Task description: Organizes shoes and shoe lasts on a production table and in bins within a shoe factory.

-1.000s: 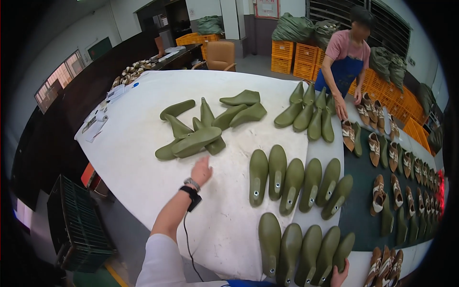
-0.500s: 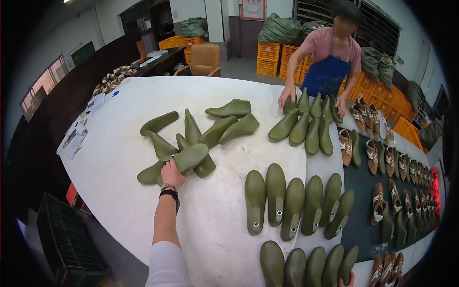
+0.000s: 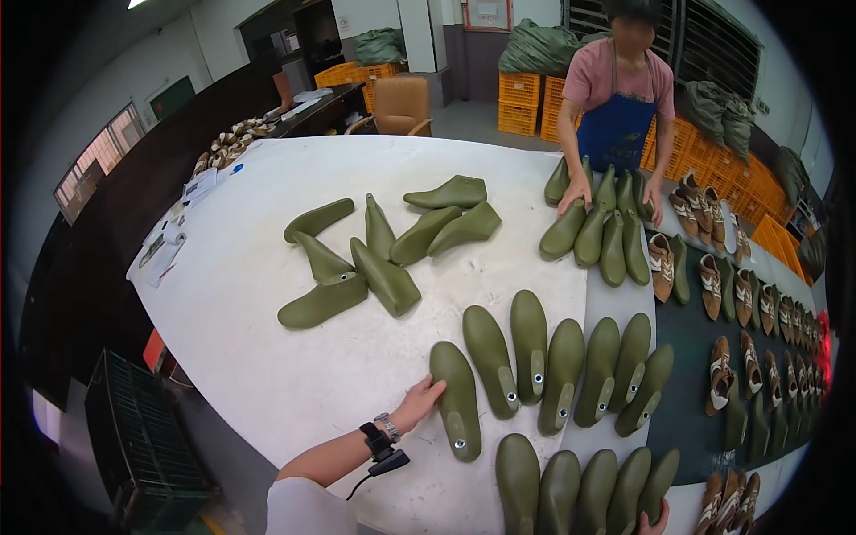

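Note:
Green shoe lasts lie in groups on the white table. My left hand (image 3: 421, 401) grips the side of one shoe last (image 3: 457, 406) at the left end of the middle row, its metal-ringed hole toward me. Some of that hand's fingers are hidden by the last. At the lower edge, my right hand (image 3: 655, 519), mostly out of view, has its fingers against the rightmost shoe last (image 3: 656, 484) of the nearest row. Farther left lies a loose pile of shoe lasts (image 3: 387, 278), pointing various ways.
Across the table a co-worker in a blue apron (image 3: 613, 134) handles another group of lasts (image 3: 588, 239). On the right, a dark green surface (image 3: 678, 383) carries rows of brown-and-white shoes (image 3: 720, 374) and lasts. A dark crate (image 3: 152, 437) stands beside the table at lower left.
My left hand has carried a shoe last from the pile rightward and nearer, to the left end of the middle row. The co-worker's hands have shifted over the far lasts.

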Tool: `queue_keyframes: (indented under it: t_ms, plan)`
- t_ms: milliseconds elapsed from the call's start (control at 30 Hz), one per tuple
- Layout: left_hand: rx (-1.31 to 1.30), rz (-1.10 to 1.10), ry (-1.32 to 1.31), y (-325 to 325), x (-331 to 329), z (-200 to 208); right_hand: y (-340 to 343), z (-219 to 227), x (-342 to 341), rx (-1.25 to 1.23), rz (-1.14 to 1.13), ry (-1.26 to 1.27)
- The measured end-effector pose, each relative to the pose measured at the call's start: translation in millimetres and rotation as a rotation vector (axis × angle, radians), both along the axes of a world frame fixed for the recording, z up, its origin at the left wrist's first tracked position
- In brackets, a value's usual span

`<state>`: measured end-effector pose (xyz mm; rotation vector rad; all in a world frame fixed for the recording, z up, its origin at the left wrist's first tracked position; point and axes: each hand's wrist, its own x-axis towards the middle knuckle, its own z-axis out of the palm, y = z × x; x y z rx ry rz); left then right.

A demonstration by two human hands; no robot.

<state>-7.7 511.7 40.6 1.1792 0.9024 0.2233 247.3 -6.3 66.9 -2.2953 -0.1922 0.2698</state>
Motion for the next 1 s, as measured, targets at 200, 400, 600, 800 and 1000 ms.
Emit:
queue_keyframes:
  t_ms: [200,400,600,800,1000]
  plan:
    - [0.933,0.058,0.327,82.5,31.4,-29.5,7.8,12.9,-9.6,-0.012,-0.003,-0.048]
    - [0.604,0.849,0.545,233.4,50.7,-56.9,1.0,-2.8,-7.3,-0.032,0.005,-0.028]
    - [0.374,0.881,0.62,278.4,19.6,-59.8,2.6,-15.4,-5.1,0.028,-0.011,0.019]
    - [-0.349,0.58,-0.447,198.1,18.2,-21.3,3.7,2.5,-10.3,-0.076,-0.056,0.003]
    - [-0.434,0.241,-0.221,98.3,-77.4,-20.6,9.2,-1.7,-5.1,-0.065,-0.03,-0.003]
